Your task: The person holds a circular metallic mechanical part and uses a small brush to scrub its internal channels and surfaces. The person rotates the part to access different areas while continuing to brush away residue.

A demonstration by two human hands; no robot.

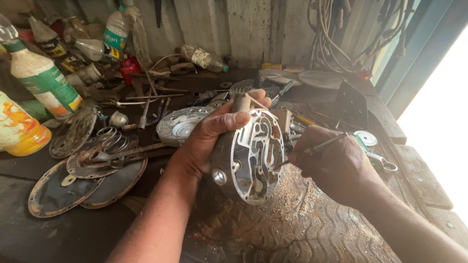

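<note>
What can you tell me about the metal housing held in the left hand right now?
The metal housing is a round cast part, silvery and aluminium-looking, grimy at the rim. Its open face, turned toward the camera, shows winding internal channels and walls, with bolt holes around the edge and a round boss at lower left. It is held tilted on edge above a worn rubber mat. The left hand grips it from behind, thumb over the top rim. The right hand holds a thin tool with its tip at the housing's right edge.

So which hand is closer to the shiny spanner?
Right. The right hand holds a thin tool just beside the spanner, nearly touching it. The left hand grips the round metal part, farther off.
</note>
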